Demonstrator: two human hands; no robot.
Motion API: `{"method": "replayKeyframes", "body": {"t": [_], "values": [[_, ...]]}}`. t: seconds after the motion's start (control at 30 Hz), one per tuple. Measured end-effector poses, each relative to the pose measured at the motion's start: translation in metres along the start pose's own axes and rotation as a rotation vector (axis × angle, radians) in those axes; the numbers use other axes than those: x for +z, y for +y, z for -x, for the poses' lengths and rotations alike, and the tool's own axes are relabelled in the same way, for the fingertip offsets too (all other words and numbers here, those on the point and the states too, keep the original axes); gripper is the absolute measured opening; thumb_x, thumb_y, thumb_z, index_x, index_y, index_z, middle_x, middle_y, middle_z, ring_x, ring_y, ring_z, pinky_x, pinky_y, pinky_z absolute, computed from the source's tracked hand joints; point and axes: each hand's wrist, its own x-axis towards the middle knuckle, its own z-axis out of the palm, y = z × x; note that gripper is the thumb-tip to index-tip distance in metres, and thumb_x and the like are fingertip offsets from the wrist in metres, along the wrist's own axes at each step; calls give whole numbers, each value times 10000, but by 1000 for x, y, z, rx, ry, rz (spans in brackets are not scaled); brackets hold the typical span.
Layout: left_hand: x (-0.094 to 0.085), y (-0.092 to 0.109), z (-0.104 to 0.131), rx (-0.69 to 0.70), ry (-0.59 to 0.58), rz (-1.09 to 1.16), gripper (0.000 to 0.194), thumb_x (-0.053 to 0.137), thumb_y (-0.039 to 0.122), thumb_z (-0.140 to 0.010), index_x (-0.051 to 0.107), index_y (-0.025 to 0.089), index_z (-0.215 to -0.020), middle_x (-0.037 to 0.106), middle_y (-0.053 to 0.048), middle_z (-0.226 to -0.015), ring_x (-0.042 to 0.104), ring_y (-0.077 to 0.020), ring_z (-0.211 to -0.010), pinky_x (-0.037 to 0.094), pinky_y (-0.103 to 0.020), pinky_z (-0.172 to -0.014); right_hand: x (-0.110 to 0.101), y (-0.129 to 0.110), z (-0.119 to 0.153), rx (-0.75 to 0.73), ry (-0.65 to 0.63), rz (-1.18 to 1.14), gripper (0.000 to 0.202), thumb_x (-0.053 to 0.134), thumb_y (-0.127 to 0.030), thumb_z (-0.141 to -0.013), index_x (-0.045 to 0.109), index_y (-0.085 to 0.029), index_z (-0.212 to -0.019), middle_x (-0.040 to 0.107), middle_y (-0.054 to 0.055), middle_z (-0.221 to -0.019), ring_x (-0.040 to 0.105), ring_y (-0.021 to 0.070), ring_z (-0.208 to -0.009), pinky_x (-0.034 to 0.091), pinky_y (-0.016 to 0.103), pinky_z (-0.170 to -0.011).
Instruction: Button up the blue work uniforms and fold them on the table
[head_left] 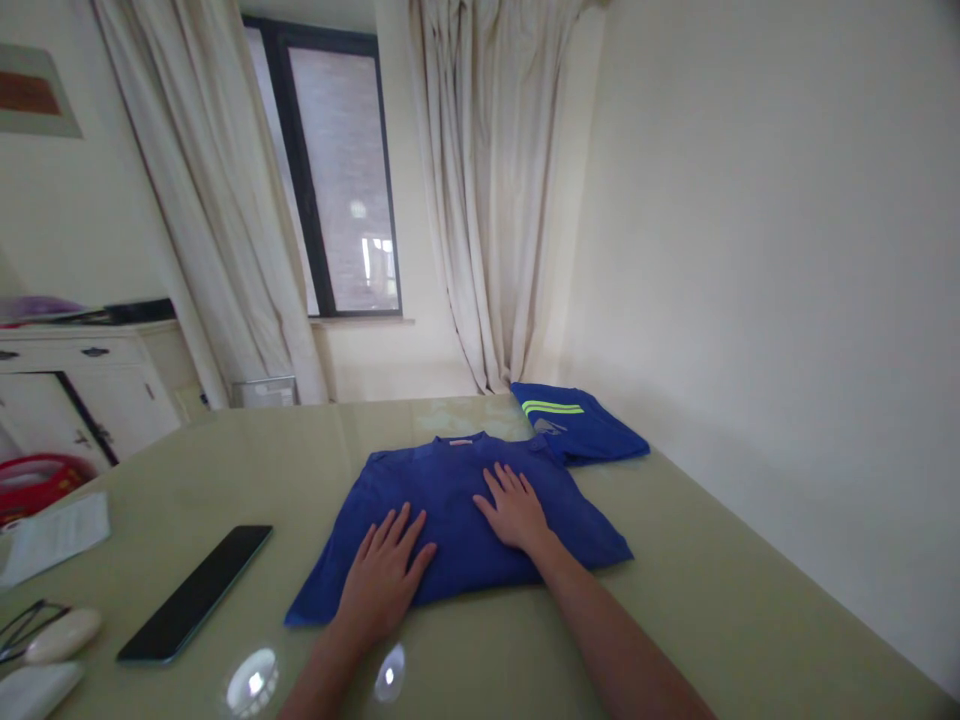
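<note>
A blue shirt (pixel 457 510) lies spread on the pale green table, its collar pointing away from me and its lower edge toward me. My left hand (pixel 386 570) rests palm down on the shirt's left part, fingers spread. Farther up and to the right, my right hand (pixel 514 508) also lies flat on the cloth with its fingers apart. Neither hand grips the fabric. Behind the shirt's right shoulder sits a folded blue garment (pixel 581 425) with bright yellow-green stripes, touching or nearly touching the shirt.
A dark tablet-like device (pixel 199 595) lies left of the shirt on the table (pixel 247 470). Farther left are a paper sheet (pixel 60 540), a computer mouse (pixel 64 637), glasses (pixel 26 630) and a red basin (pixel 45 485). A wall (pixel 787 300) borders the table's right side.
</note>
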Motion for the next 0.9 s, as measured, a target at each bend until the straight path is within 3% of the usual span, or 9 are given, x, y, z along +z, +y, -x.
{"method": "replayKeyframes", "body": {"t": [0.07, 0.17, 0.27, 0.33, 0.4, 0.5, 0.57, 0.8, 0.9], "values": [[-4, -8, 2, -211, 13, -96, 655, 391, 562, -984, 443, 207, -1532, 386, -154, -1620, 353, -345, -1493, 282, -528, -1197, 11, 0, -5, 75, -71, -27, 755, 239, -665, -999, 354, -200, -1583, 290, 94, -1658, 221, 254, -1540, 112, 444, -1241], [-15, -33, 4, -470, 48, -180, 703, 371, 576, -968, 519, 80, -1444, 539, -270, -1459, 513, -428, -1344, 411, -558, -1066, 19, 4, -10, 98, -91, -37, 786, 217, -686, -990, 323, -195, -1594, 255, 92, -1670, 193, 244, -1548, 79, 438, -1244], [-24, -57, 2, -452, 64, -94, 633, 393, 522, -949, 568, 57, -1342, 649, -271, -1264, 597, -437, -1217, 470, -573, -984, 19, 5, -12, 97, -94, -42, 797, 194, -693, -988, 304, -195, -1601, 238, 87, -1677, 180, 242, -1550, 56, 431, -1242], [-28, -67, 0, -432, 85, 145, 602, 480, 469, -911, 538, 66, -1354, 661, -259, -1244, 617, -410, -1211, 484, -562, -1000, 18, 5, -12, 95, -93, -49, 803, 189, -698, -987, 307, -191, -1599, 239, 88, -1677, 177, 247, -1550, 53, 436, -1241], [-33, -71, -1, -470, 85, 551, 651, 592, 451, -865, 483, 96, -1399, 669, -234, -1264, 671, -357, -1156, 541, -502, -971, 18, 4, -11, 94, -90, -54, 803, 197, -698, -987, 312, -188, -1597, 237, 90, -1678, 173, 247, -1551, 53, 436, -1240], [-44, -66, 1, -565, 3, 1170, 799, 767, 440, -782, 416, 184, -1453, 716, -177, -1228, 747, -298, -1005, 616, -436, -870, 18, 3, -10, 109, -91, -54, 795, 207, -697, -987, 310, -199, -1597, 228, 85, -1681, 167, 240, -1552, 48, 430, -1240], [-53, -60, 3, -622, -53, 1419, 806, 824, 387, -755, 440, 204, -1439, 755, -151, -1151, 766, -284, -950, 625, -428, -865, 19, 2, -9, 113, -89, -56, 788, 209, -693, -988, 316, -201, -1595, 234, 84, -1679, 171, 241, -1551, 51, 433, -1240], [-66, -40, -2, -796, -107, 1727, 300, 683, 282, -868, 665, 161, -1142, 797, -110, -946, 781, -270, -836, 652, -404, -789, 15, -3, -8, 138, -78, -52, 774, 228, -670, -993, 327, -189, -1591, 254, 100, -1672, 187, 260, -1548, 59, 448, -1240], [-70, -46, -4, -858, 100, 1706, 137, 653, 214, -843, 679, 152, -962, 774, -64, -780, 761, -233, -674, 661, -375, -718, 18, -19, 5, 140, -61, -59, 772, 271, -648, -990, 341, -162, -1585, 256, 130, -1667, 193, 279, -1546, 67, 467, -1240]]}}
